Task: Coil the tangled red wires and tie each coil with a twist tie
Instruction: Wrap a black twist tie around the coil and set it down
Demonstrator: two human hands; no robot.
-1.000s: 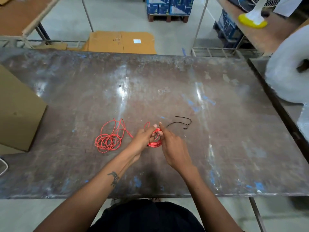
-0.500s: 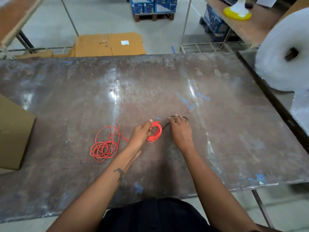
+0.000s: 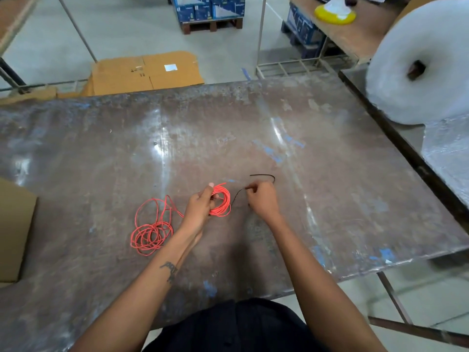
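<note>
Worn, scratched brown metal tabletop [image 3: 330, 174] with blue paint flecks fills most of the view, its near edge running just in front of the person's dark clothing and its right edge meeting a second dark-rimmed table that carries a big white roll of bubble wrap [image 3: 416, 69]. Broad bare stretches of the surface lie beyond and to the right of the hands. At the left edge sits a brown cardboard box [image 3: 12, 229]. Near the middle front, the left hand [image 3: 200, 209] grips a small neat coil of red wire [image 3: 222, 201], thumb up over its loops. From that coil a strand runs left to a loose tangled heap of red wire [image 3: 149, 232] lying flat on the table, well apart from the box. The right hand [image 3: 261, 199], just beside the coil, pinches a thin black twist tie [image 3: 237, 195] between curled fingers; a second black twist tie [image 3: 264, 176] lies on the table just beyond the knuckles. Behind the far edge, flattened cardboard sheets [image 3: 144, 72] lie on the grey concrete floor, with blue cartons on a pallet [image 3: 210, 8] farther back.
</note>
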